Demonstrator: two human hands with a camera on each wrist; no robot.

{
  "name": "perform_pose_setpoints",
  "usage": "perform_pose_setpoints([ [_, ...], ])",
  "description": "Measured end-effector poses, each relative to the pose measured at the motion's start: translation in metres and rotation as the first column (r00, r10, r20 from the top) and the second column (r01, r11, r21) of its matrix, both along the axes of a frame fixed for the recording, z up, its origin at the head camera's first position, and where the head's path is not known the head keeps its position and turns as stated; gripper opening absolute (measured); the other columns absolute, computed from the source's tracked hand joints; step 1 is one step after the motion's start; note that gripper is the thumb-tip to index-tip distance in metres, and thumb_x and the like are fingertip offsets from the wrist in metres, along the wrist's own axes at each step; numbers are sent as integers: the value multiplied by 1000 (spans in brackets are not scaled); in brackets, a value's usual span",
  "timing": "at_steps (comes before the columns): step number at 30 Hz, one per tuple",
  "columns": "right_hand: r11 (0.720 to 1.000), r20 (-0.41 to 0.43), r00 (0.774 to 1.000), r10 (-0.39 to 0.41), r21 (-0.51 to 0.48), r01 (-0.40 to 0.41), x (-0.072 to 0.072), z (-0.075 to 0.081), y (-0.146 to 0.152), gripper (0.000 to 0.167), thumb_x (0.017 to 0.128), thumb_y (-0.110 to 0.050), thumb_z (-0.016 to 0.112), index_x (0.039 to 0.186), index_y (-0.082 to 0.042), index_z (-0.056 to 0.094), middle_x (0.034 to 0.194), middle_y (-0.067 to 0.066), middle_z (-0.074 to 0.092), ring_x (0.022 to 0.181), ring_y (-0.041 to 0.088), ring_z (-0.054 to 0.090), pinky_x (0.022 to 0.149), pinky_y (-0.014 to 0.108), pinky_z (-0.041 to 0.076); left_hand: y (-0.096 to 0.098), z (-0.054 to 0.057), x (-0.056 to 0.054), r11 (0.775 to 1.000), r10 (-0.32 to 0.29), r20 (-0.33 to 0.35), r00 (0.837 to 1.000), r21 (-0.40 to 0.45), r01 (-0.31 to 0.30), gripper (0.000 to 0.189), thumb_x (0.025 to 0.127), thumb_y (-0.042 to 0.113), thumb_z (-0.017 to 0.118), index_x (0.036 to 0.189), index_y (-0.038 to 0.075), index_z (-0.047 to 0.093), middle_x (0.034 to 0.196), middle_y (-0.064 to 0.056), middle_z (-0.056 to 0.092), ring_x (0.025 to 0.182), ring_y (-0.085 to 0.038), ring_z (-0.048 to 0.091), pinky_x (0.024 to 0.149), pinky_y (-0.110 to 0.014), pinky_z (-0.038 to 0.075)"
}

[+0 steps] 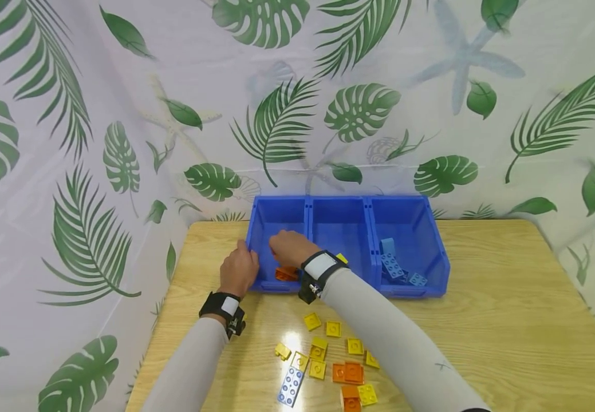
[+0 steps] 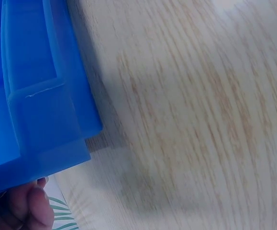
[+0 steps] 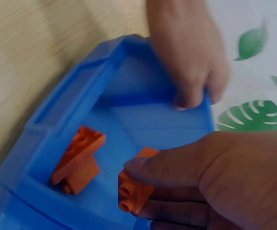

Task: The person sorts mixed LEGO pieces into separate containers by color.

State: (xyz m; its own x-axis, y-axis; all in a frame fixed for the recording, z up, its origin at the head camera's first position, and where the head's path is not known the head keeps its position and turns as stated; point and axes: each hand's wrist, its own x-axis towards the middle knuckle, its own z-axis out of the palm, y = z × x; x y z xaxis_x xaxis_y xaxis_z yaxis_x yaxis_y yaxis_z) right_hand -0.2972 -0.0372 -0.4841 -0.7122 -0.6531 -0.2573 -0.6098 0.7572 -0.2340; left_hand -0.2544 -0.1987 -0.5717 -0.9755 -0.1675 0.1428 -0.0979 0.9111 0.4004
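Observation:
Three joined blue bins [image 1: 338,200] stand at the back of the wooden table. My left hand [image 1: 239,268] grips the left wall of the leftmost bin; in the left wrist view its curled fingers [image 2: 38,208] show at the bin's edge. Over that same bin, my right hand [image 1: 293,249] pinches an orange toy brick [image 3: 137,184] between thumb and fingers, seen in the right wrist view. Below it, more orange bricks [image 3: 79,160] lie on the bin's floor. The held brick is hidden in the head view.
Light blue bricks [image 1: 392,265] lie in the right bin, and a yellow brick [image 1: 342,258] shows in the middle one. In front are loose yellow bricks [image 1: 334,329], orange bricks [image 1: 349,372] and a pale blue brick [image 1: 290,386]. A leaf-patterned cloth [image 1: 359,154] hangs behind.

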Motion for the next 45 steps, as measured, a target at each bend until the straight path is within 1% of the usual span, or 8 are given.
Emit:
perform_pose_setpoints([
  [3,999,-50,999,-4,38,6,1,-4,-2,9,99,-6,65,95,-7,72,82,4,67,73,18,62,67,32,53,1,2,-2,1000,-3,-4,1000,10,3,23,102,23,53,104,0,55,82,-25,71,74,-46,71,64,-58,55],
  [5,998,-75,997,1,65,4,1,-8,-2,12,97,-4,65,104,-7,75,94,8,74,81,20,68,73,35,58,2,3,-3,1000,-4,-2,1000,20,5,23,102,22,53,104,-1,55,82,-26,71,74,-46,71,64,-59,55],
  [11,995,-37,999,8,99,-4,3,-17,-2,18,97,0,64,111,-6,74,106,11,76,95,24,73,83,37,60,6,5,-4,999,-14,17,1000,37,13,21,103,21,53,105,0,54,82,-24,70,74,-45,71,64,-57,55],
  [20,990,-55,998,10,138,-3,3,-26,-4,16,99,-4,64,111,-8,74,106,9,77,96,24,74,84,39,62,9,7,-5,1000,-18,8,1000,17,18,22,103,22,54,105,0,54,82,-24,70,73,-44,71,63,-56,55],
  [27,984,-84,996,13,181,2,3,-37,-8,15,101,-8,63,110,-11,75,105,7,77,94,23,74,82,40,62,9,6,-5,1000,-18,-10,1000,18,18,22,103,22,54,103,0,55,80,-24,70,72,-45,71,63,-57,55],
  [35,979,-76,997,34,202,-18,5,-44,-10,15,102,-10,62,108,-12,75,101,6,77,90,23,74,80,40,62,8,3,-4,1000,-23,-25,999,19,24,23,103,23,51,102,0,55,80,-25,70,72,-46,71,63,-58,55],
  [41,975,-96,992,79,214,-57,6,-37,-6,14,103,-10,61,107,-12,75,102,6,76,89,22,73,79,40,63,6,2,-2,999,-15,-20,1000,39,16,23,102,22,53,103,-1,56,80,-26,70,72,-46,71,63,-58,55],
  [45,982,-149,982,117,162,-93,10,-21,-1,16,102,-8,61,103,-10,76,99,7,77,87,22,73,76,38,62,2,1,1,999,-7,-24,1000,32,8,22,102,21,56,104,-1,56,80,-26,69,72,-47,70,63,-58,55],
])
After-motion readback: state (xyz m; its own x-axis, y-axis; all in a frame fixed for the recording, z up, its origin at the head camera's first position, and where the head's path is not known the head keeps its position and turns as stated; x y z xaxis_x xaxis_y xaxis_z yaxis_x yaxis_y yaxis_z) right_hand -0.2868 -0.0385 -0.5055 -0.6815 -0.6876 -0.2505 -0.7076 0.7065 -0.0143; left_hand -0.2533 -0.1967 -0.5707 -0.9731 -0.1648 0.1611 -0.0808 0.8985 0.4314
